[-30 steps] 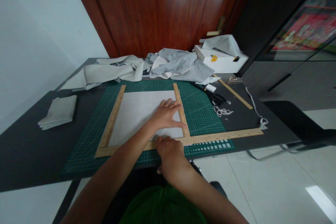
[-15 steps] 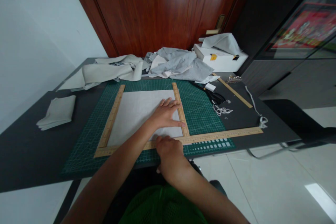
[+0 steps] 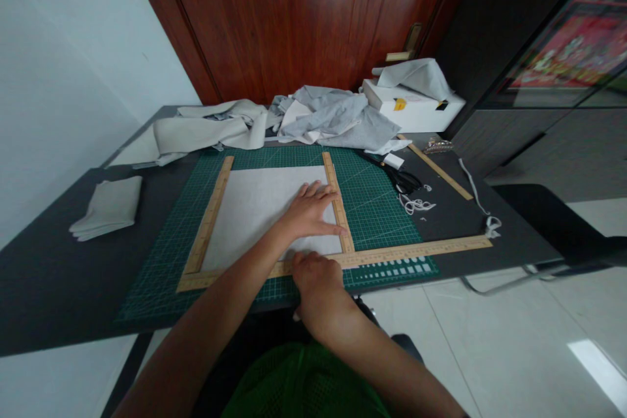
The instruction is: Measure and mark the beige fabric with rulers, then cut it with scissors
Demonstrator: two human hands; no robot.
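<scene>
evidently the work in hand is steadying rulers over a pale cloth [image 3: 259,209], which lies flat on the green cutting mat [image 3: 382,209], framed by a left ruler [image 3: 210,215], a right ruler [image 3: 331,173] and a long ruler [image 3: 416,250] along the near side; the left hand [image 3: 311,212] is spread palm down, fingers and thumb reaching onto the right ruler, the rest over the cloth; the right hand [image 3: 318,277] is curled at the long ruler, and whether it pinches anything i cannot tell; to do this well, press straight down with even weight, let the thumb and fingertips bear on the wood rather than drag the weave, and check that the ruler corners sit square and the cloth has no ripple; the right hand's fingertips are hidden beneath its knuckles, the left forearm covers part of the long ruler, the cloth's edges are partly lost under the wood, and the ruler markings are too small to read.
</scene>
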